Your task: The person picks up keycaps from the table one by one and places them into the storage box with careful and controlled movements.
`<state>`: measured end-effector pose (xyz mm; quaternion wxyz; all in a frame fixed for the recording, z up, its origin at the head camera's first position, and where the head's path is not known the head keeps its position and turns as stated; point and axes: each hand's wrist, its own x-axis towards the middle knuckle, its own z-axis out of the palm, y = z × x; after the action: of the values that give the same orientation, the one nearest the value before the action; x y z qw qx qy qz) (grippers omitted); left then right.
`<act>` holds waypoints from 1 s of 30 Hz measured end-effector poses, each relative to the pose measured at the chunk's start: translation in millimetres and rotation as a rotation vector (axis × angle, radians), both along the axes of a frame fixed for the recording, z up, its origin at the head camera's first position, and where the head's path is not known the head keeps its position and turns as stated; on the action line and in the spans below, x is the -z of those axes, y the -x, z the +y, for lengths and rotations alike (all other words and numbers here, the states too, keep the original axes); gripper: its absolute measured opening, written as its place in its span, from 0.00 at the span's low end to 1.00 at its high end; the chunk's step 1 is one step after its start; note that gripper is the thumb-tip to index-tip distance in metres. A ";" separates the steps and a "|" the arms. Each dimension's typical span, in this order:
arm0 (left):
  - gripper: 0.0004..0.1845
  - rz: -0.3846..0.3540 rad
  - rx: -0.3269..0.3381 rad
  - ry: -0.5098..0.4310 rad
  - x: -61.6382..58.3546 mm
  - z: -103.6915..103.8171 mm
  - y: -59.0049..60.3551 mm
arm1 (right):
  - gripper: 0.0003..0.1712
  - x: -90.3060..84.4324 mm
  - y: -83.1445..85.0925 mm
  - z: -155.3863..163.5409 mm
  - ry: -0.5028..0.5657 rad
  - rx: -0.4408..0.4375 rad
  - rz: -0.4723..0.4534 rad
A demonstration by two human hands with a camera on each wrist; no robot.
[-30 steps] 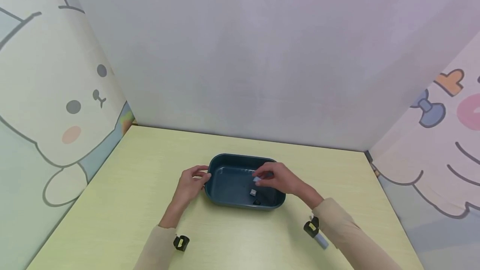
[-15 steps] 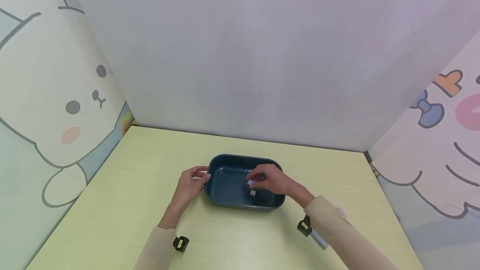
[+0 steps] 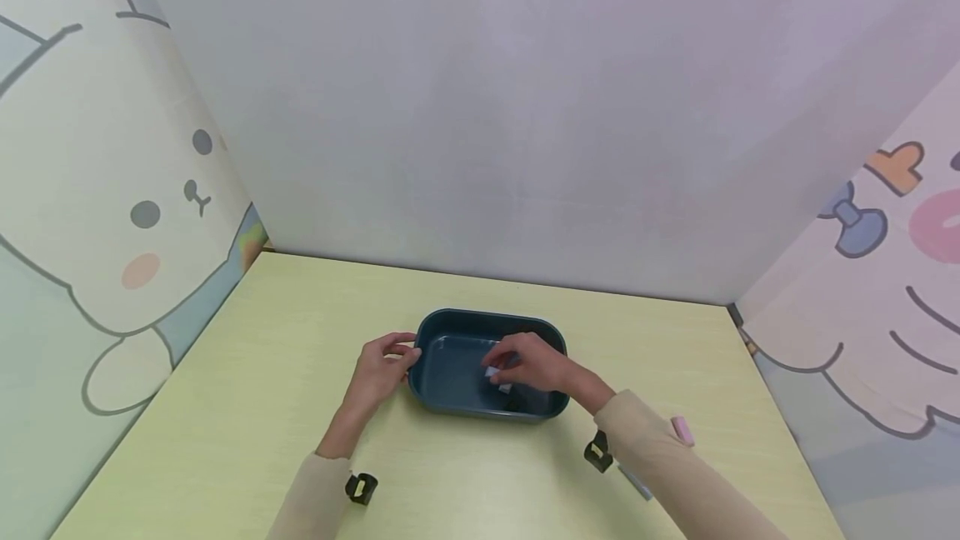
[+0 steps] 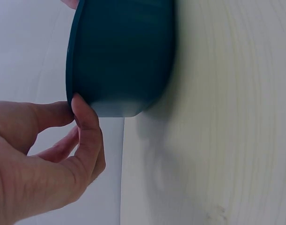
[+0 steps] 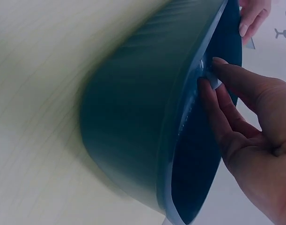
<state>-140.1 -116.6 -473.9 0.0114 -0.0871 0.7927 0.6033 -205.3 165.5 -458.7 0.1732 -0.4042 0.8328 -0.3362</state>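
Note:
A dark teal rectangular tub (image 3: 453, 369) with rounded corners stands on the table. My left hand (image 3: 381, 369) pinches its left rim between thumb and fingers; the left wrist view shows the thumb and index finger on either side of the tub's edge (image 4: 69, 61). Inside the tub, low over its floor, my right hand (image 3: 534, 362) holds a small pale-blue block (image 3: 492, 372) between thumb and fingertips. In the right wrist view most of that block (image 5: 214, 80) is covered by fingers. Right beside it lies a small whitish block (image 3: 506, 388), partly hidden, with a dark piece (image 3: 513, 404) nearer the front wall.
A pink block (image 3: 682, 431) lies on the pale yellow table (image 3: 315, 298) beyond the right forearm. Beside the right wrist's camera, a thin grey-blue bar (image 3: 636, 482) shows, partly under the sleeve. A plain wall (image 3: 487, 148) rises behind, with cartoon-printed walls at both sides.
My right hand has moved left and lower inside the tub with the pale-blue block. The pink block has come out from behind the sleeve. My left hand stays at the rim.

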 end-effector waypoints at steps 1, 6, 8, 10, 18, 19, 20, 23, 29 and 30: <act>0.16 0.002 0.002 0.000 0.0 0.1 -0.1 | 0.14 0.3 -0.3 -0.5 -0.002 0.000 -0.011; 0.16 0.001 0.000 -0.004 0.8 0.3 0.5 | 0.14 3.0 -1.1 -3.5 -0.005 0.001 -0.037; 0.16 0.000 -0.001 -0.007 0.3 0.5 0.4 | 0.14 4.4 -1.1 -5.2 -0.006 0.004 -0.048; 0.16 0.001 0.001 -0.008 0.5 0.3 0.4 | 0.13 5.6 -1.2 -6.9 -0.003 0.008 -0.068; 0.17 -0.006 -0.003 -0.004 2.5 0.6 2.1 | 0.12 5.1 -5.1 -13.1 -0.018 -0.012 -0.082; 0.17 -0.005 -0.003 -0.003 2.2 0.8 1.9 | 0.12 4.9 -5.7 -13.7 -0.022 -0.017 -0.075; 0.17 -0.003 -0.003 -0.002 2.2 0.9 1.9 | 0.12 4.3 -6.4 -14.1 -0.026 -0.022 -0.072; 0.16 -0.002 -0.004 -0.004 2.1 1.2 1.7 | 0.12 5.0 -7.1 -15.0 -0.046 -0.031 -0.054; 0.16 -0.013 -0.007 -0.003 3.5 0.7 2.7 | 0.12 6.5 -7.9 -17.2 -0.065 -0.042 -0.025; 0.17 -0.013 -0.005 -0.001 3.9 0.5 2.9 | 0.12 6.9 -8.1 -17.6 -0.066 -0.044 -0.025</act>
<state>-142.9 -116.2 -477.8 0.0149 -0.0930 0.7921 0.6031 -197.2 147.9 -465.6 0.2043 -0.4123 0.8321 -0.3096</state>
